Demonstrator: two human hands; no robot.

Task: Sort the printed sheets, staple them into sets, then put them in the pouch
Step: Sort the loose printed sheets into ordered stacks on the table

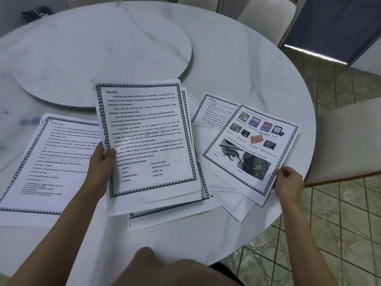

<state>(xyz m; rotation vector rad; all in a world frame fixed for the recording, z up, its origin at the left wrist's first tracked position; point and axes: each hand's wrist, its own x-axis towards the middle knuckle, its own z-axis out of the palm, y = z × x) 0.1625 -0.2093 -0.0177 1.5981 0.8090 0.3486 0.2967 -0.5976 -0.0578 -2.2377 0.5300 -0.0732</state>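
My left hand (103, 159) grips the left edge of a stack of bordered text sheets (148, 137), its top page headed "Hard disk", held over the middle of the round marble table (237, 65). My right hand (288, 180) pinches the lower right corner of a picture sheet (249, 147) showing memory cards and USB parts, which lies on a loose pile at the right. Another text sheet (214, 110) pokes out behind it. A separate pile of text sheets (49, 166) lies at the left. I see no stapler or pouch.
A raised round turntable (99, 54) takes up the table's far centre. A dark object (36, 14) sits at the far left edge. Padded chairs stand at the right (346, 141) and far right (268, 15). Tiled floor (340, 223) lies beyond the table's near right rim.
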